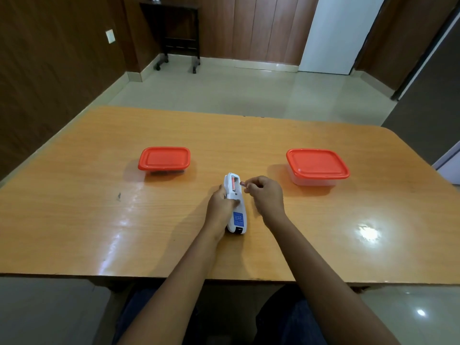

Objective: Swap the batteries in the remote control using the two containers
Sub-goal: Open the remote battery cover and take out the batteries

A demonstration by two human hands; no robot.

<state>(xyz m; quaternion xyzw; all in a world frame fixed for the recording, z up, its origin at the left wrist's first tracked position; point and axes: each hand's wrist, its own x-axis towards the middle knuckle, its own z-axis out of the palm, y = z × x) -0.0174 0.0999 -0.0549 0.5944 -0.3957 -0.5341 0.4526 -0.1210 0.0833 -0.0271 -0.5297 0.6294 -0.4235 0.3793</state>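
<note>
A white remote control (pixel 237 210) lies back-up on the wooden table (pixel 99 207), its battery bay open at the far end. One red battery (pixel 233 184) sits in the bay. My left hand (pixel 221 205) grips the remote's left side. My right hand (pixel 265 194) pinches a second red battery (pixel 243 184) right beside the bay. Two clear containers with orange lids stand closed: the left container (pixel 164 159) holds dark items, the right container (pixel 317 165) looks empty.
The table's near edge runs just in front of my lap. Past the far edge are a tiled floor, a dark wheeled stand (pixel 180 33) at the wall and a white door (pixel 341 33).
</note>
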